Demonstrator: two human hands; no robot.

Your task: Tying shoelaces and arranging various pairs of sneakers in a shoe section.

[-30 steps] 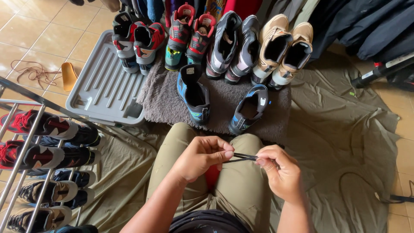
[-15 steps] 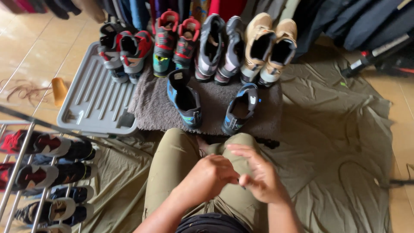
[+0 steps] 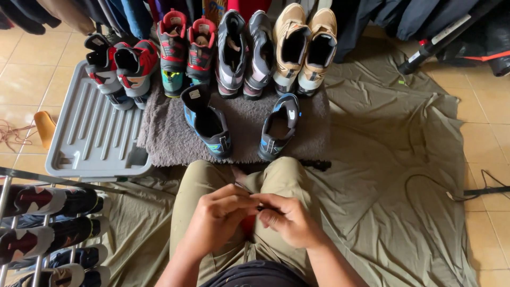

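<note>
The person sits on the floor with knees drawn up, both hands meeting just above the lap. The left hand is curled closed, and the right hand is curled against it, fingertips touching. Pinched between them is a thin dark shoelace, of which only a short bit shows; most of it is hidden inside the fingers. A dark strand also shows at the left hand's upper edge, between the knees.

Just beyond the knees lies a grey towel spread on an olive sheet that covers the tiled floor. Two blue and black shoes stand on the towel nearest the person, well apart from each other and both unlaced. Behind them runs a row of pairs: red and grey high-tops, red and teal ones, grey ones and tan ones, all upright.

To the left of the towel a grey ribbed plastic tray lies flat, with the red and grey pair resting on its far corner. Nearer on the left, a metal rack holds more shoes lying on their sides. An orange insole and a loose tangle of reddish lace lie on the bare tiles beyond the tray. Dark clothes hang along the top edge.
</note>
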